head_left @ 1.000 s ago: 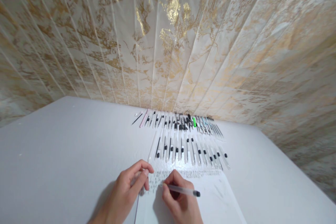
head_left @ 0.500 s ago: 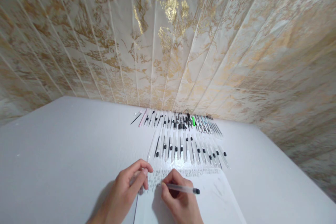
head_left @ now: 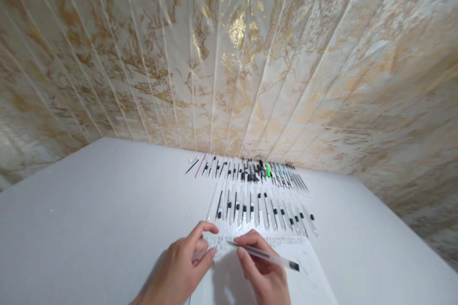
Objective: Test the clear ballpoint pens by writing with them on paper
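My right hand [head_left: 263, 267] grips a gel pen [head_left: 274, 258] with a clear barrel and a black end. The pen's tip points left, close above a white sheet [head_left: 304, 276] with rows of small dark writing along its upper part. My left hand [head_left: 188, 257] is at the sheet's left edge. Its index finger and thumb are apart, while the other fingers curl in around a small translucent piece that I cannot make out. Beyond both hands, a row of clear pens [head_left: 239, 207] with black parts lies on the table.
Farther back, another row holds black pens [head_left: 250, 171], a bright green piece [head_left: 268, 170], a pink pen [head_left: 201, 166] and thin refills [head_left: 300, 182]. The white table [head_left: 89, 209] meets a wall covering [head_left: 200, 86] with gold patterns at the back.
The pen in my right hand has shifted right and lifted, its tip now showing. My left index finger and thumb have spread apart. The whole view has shifted slightly.
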Demonstrator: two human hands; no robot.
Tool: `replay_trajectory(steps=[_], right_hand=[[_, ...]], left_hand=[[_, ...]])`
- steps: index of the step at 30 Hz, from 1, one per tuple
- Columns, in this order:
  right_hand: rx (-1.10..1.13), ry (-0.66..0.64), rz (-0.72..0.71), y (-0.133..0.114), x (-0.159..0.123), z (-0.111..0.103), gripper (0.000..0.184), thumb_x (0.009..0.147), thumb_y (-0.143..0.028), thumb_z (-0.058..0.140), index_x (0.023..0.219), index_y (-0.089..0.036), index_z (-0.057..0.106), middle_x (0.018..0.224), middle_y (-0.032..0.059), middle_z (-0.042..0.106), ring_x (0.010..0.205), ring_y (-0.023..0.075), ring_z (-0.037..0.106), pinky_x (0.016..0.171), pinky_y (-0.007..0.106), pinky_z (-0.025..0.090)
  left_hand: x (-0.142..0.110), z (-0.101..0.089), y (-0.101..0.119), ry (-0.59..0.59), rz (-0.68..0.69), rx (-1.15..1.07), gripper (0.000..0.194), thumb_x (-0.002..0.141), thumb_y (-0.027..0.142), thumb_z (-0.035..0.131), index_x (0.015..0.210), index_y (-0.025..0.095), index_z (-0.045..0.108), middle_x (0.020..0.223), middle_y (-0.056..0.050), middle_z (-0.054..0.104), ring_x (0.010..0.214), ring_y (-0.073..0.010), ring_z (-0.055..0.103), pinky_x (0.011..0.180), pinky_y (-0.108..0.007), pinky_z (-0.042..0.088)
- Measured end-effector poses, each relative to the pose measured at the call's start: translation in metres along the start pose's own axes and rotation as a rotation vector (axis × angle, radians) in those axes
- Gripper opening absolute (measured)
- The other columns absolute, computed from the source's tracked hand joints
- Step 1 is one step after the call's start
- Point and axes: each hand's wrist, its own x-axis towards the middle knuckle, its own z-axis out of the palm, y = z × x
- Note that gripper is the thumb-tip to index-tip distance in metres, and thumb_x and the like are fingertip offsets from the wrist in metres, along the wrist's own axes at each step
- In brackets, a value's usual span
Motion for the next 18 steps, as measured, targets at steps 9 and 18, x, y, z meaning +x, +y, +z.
replay_trajectory(steps=[9, 18], right_hand=[[-0.088, -0.202, -0.171, -0.006, -0.008, 0.017, 0.016, 0.088, -0.033, 0.056, 0.078, -0.021, 0.057, 0.061, -0.0019, 0.057, 0.049, 0.0110, 0.049, 0.048, 0.021, 0.040], [-0.196, -0.278, -0.301, 0.006, -0.009, 0.024, 0.016, 0.090, -0.035, 0.059, 0.085, -0.020, 0.066, 0.069, 0.0020, 0.065, 0.052, 0.0121, 0.054, 0.051, 0.021, 0.045]], left_hand=[[-0.001, 0.000, 0.001, -0.079, 0.081, 0.082, 0.034, 0.079, 0.017, 0.048, 0.111, 0.026, 0.053, 0.060, 0.008, 0.057, 0.062, -0.0167, 0.058, 0.061, -0.022, 0.041], [-0.013, -0.002, 0.005, -0.192, 0.083, -0.365, 0.029, 0.076, 0.028, 0.065, 0.099, 0.025, 0.048, 0.063, 0.004, 0.067, 0.061, -0.0168, 0.061, 0.062, -0.023, 0.044]])
